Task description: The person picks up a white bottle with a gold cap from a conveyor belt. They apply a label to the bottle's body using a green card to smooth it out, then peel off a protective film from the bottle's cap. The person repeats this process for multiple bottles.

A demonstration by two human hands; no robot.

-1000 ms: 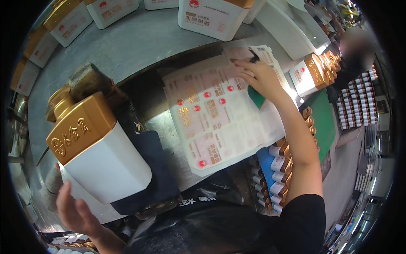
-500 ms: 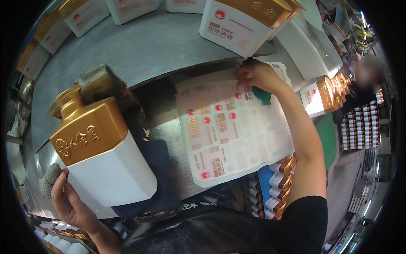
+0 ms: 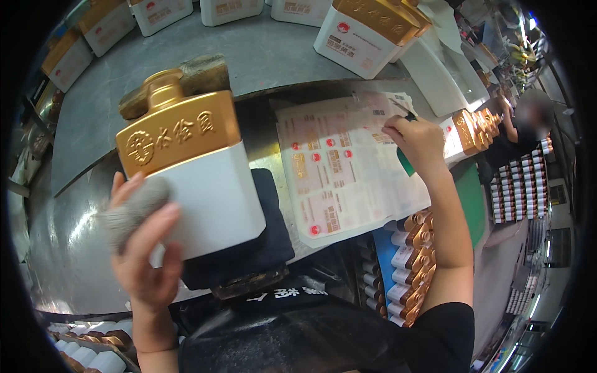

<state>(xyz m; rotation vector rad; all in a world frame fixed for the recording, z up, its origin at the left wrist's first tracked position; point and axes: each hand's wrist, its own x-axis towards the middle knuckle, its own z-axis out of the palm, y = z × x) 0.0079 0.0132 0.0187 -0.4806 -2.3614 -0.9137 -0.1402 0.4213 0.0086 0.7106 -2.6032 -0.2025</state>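
Observation:
A large bottle (image 3: 205,205) with a gold neck and shoulder and a white body leans back on a dark cloth (image 3: 273,211), its neck against a worn block (image 3: 208,74). At its lower left, my left hand (image 3: 149,261) holds a grey fuzzy pad (image 3: 140,211), blurred by motion; whether the pad touches the bottle I cannot tell. My right hand (image 3: 423,143) is bent closed over the upper right of a stack of printed decal sheets (image 3: 367,199). A flat green piece (image 3: 405,163) shows below its fingers, and a thin dark tip (image 3: 409,114) above them.
Labelled gold-and-white bottles (image 3: 360,43) stand along the far edge of the metal table (image 3: 267,59). More bottles (image 3: 410,267) sit in rows below the table's near edge. A person (image 3: 510,133) works at the far right, beside stacked bottles (image 3: 522,186).
My left hand brought the grey pad rightward and up across the bottle's lower left. My right hand moved right and down over the sheets. The view shifted, and the bottle now appears more upright.

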